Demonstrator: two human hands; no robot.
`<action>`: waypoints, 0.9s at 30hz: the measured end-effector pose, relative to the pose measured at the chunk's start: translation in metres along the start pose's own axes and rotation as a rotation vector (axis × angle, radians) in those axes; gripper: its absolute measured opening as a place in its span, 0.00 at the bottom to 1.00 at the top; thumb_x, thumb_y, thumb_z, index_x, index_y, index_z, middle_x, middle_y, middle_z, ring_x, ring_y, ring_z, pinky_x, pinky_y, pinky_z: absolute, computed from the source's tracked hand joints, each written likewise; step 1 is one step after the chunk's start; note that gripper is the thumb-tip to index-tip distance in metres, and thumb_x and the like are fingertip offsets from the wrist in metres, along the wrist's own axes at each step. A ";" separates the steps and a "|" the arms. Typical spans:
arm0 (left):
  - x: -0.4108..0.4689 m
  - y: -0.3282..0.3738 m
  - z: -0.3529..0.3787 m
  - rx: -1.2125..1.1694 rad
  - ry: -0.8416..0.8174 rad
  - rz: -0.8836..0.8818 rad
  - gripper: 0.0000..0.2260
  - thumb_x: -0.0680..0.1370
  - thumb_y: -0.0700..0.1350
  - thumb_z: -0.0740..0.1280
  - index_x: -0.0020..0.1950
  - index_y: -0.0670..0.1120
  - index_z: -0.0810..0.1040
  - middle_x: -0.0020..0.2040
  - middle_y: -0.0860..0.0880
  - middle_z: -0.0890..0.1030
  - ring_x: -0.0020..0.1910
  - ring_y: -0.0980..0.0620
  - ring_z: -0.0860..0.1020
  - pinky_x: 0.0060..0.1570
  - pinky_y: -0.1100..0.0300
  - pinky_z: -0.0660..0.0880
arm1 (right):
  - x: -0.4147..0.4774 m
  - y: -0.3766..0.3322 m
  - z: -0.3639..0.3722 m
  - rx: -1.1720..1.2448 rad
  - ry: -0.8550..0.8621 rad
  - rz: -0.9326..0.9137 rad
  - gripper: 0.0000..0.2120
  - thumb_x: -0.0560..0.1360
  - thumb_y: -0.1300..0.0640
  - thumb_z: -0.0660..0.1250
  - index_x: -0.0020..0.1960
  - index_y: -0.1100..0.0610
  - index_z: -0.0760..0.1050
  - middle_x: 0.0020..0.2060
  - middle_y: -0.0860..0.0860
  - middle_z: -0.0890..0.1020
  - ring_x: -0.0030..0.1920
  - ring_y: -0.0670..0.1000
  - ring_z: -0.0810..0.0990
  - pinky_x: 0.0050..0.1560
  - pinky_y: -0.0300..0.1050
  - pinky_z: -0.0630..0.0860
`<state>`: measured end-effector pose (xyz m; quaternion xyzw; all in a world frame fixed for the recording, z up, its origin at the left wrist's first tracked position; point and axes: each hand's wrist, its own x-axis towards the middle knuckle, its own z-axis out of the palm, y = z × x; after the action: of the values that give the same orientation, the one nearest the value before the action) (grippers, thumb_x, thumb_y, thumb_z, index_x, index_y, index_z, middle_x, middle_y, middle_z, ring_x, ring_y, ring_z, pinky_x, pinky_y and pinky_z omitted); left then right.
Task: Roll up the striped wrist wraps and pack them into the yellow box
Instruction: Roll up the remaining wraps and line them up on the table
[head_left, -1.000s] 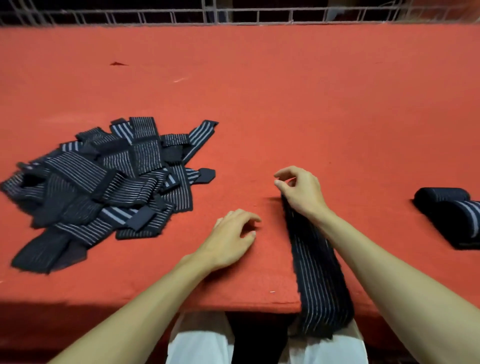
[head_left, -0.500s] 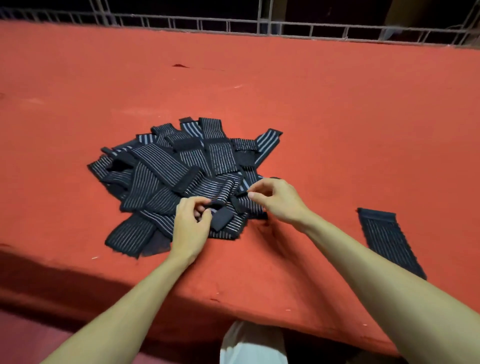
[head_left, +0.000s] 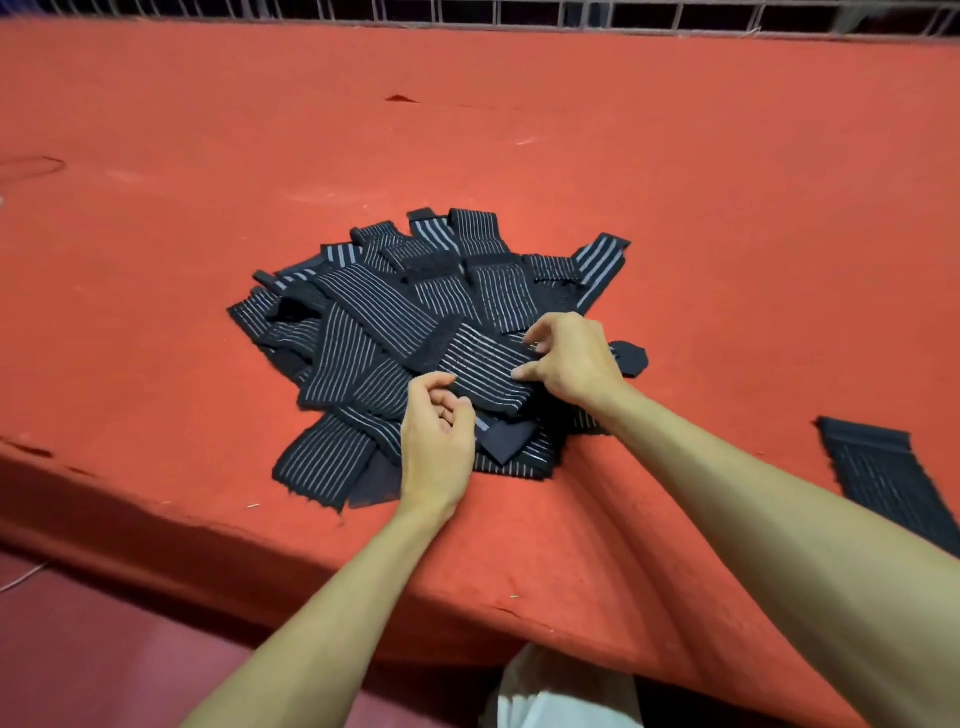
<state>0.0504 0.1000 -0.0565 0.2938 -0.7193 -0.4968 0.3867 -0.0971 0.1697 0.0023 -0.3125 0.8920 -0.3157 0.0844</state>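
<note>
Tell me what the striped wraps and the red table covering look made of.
Striped wraps: likely woven elastic fabric, matte, with pale stripes and fuzzy edges. Red table covering: probably felt-like cloth, matte, wrapping softly over the edge.

Readable text: none that I can make out.
Pile of striped wrist wraps (head_left: 415, 322): pale stripes on dark cloth, no lettering, brand or number I can read.
Flat wrap (head_left: 883, 467) off to my right: stripes only, nothing legible.
Red table cover (head_left: 208, 208): no print or sign to read.
</note>
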 end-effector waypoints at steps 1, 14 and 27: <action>0.000 0.000 0.000 -0.004 0.004 -0.002 0.09 0.79 0.38 0.64 0.57 0.47 0.71 0.44 0.47 0.74 0.36 0.62 0.70 0.42 0.66 0.72 | -0.002 0.001 -0.007 0.015 -0.004 0.002 0.21 0.65 0.54 0.81 0.55 0.57 0.80 0.46 0.52 0.81 0.50 0.51 0.79 0.47 0.40 0.70; -0.020 0.051 0.006 0.275 -0.213 0.350 0.23 0.74 0.60 0.59 0.68 0.56 0.73 0.62 0.57 0.69 0.62 0.58 0.64 0.64 0.60 0.56 | -0.059 0.025 -0.084 0.390 -0.146 -0.118 0.05 0.74 0.65 0.70 0.41 0.58 0.78 0.30 0.48 0.78 0.27 0.40 0.72 0.30 0.34 0.67; -0.080 0.090 0.100 0.034 -0.597 0.256 0.12 0.78 0.47 0.69 0.61 0.55 0.75 0.49 0.55 0.80 0.43 0.49 0.81 0.48 0.58 0.77 | -0.122 0.116 -0.141 0.686 -0.024 0.255 0.09 0.79 0.59 0.64 0.42 0.62 0.75 0.19 0.49 0.70 0.21 0.46 0.72 0.24 0.37 0.69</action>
<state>0.0043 0.2436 -0.0135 0.0488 -0.8403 -0.4961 0.2133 -0.1084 0.3862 0.0363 -0.1562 0.7650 -0.5796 0.2334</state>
